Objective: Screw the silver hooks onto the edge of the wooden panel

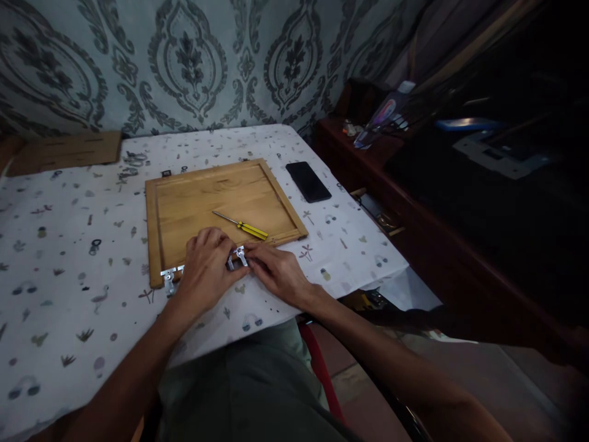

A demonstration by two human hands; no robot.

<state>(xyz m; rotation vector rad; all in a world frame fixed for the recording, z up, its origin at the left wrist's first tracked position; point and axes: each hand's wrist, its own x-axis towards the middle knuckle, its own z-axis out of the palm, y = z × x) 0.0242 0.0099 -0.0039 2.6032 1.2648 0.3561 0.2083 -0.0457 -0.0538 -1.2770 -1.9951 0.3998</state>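
A wooden framed panel (216, 196) lies flat on the patterned tablecloth. Both hands meet at its near edge around a small silver metal bracket (240, 254). My left hand (207, 264) is closed on the bracket's left side, its fingers curled over the frame. My right hand (278, 273) pinches the bracket's right side between thumb and fingers. Another silver bracket (169, 279) sits at the panel's near left corner, beside my left hand. On the panel rests a screwdriver (251, 229) with a yellow handle, its tip pointing left.
A black phone (308, 182) lies right of the panel. Cardboard (67, 152) is at the back left, with small metal pieces (133, 161) beside it. A dark red cabinet (414, 215) with a bottle (384, 115) stands to the right.
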